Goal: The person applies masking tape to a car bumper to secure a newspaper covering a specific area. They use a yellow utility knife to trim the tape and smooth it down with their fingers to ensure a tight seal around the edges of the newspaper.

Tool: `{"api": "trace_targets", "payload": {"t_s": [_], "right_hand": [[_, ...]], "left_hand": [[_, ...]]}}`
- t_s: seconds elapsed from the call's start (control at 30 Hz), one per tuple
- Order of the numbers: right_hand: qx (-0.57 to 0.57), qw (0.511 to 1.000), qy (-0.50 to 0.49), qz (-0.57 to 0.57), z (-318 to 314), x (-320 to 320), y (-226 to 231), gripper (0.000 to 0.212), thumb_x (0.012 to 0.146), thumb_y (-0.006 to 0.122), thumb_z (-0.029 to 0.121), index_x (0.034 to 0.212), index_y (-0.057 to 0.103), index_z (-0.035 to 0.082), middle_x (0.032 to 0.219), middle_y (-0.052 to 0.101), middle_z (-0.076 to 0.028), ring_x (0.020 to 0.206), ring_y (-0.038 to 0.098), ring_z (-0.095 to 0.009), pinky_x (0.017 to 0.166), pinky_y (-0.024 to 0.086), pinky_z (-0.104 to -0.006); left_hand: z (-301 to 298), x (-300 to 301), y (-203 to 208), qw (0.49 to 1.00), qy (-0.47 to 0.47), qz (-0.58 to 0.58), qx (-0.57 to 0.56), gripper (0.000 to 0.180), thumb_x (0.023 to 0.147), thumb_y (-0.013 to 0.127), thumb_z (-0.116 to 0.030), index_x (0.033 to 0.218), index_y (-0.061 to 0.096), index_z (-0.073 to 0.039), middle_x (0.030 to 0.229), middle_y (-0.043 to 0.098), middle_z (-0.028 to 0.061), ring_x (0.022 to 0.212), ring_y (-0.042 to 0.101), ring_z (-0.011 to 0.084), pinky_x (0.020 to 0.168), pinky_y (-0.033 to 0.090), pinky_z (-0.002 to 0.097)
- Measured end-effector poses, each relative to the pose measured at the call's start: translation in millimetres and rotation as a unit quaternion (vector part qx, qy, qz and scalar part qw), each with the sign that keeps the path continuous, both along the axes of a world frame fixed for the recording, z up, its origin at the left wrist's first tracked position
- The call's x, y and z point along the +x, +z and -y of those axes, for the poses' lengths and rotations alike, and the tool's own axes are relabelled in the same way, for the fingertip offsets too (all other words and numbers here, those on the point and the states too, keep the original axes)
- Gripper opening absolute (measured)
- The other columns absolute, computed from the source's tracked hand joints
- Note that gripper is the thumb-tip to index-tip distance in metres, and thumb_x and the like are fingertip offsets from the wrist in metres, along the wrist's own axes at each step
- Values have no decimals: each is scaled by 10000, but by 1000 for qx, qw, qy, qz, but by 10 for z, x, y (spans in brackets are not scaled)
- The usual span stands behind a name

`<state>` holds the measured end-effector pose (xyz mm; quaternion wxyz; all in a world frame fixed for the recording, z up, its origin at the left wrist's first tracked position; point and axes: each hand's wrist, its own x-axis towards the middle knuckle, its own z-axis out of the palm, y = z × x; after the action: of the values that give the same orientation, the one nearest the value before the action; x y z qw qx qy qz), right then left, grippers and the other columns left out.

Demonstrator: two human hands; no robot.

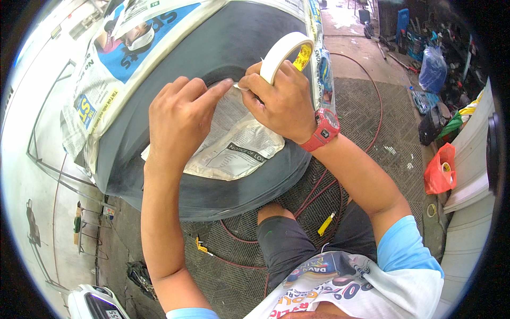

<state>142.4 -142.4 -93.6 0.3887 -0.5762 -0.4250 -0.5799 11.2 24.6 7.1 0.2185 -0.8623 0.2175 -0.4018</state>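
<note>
A dark grey curved car bumper fills the middle of the view, with newspaper covering an opening in its lower part. My right hand is closed around a roll of white masking tape, which stands up over its fingers. A short pale bit of the tape shows between my two hands at the upper edge of the opening. My left hand has its fingers curled, and its foremost fingertip meets that bit of tape. Its thumb is mostly hidden.
More newspaper covers the surfaces around the bumper. A red hose winds over the dark mat. On the floor lie a yellow cutter knife and a yellow-ended hose fitting. At right sit an orange plastic bag and workshop clutter.
</note>
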Motion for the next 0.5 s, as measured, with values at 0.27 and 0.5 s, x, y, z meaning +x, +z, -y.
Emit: {"api": "trace_targets", "payload": {"t_s": [0.27, 0.5], "right_hand": [[-9, 1000, 13, -3, 19, 3, -33, 159, 874, 810, 157, 1003, 758, 81, 975, 694, -98, 928, 680, -315, 784, 553, -469], [-32, 999, 15, -24, 69, -3, -65, 187, 824, 852, 108, 1005, 815, 128, 1036, 732, -16, 933, 688, -281, 820, 563, -438]], "left_hand": [[35, 0, 4, 1000, 18, -16, -17, 223, 945, 812, -102, 1155, 852, -166, 798, 618, 33, 780, 620, 245, 711, 525, 420], [147, -43, 47, 998, 61, -21, 13, 178, 985, 775, -129, 1156, 825, -143, 802, 613, 50, 798, 632, 264, 735, 528, 438]]}}
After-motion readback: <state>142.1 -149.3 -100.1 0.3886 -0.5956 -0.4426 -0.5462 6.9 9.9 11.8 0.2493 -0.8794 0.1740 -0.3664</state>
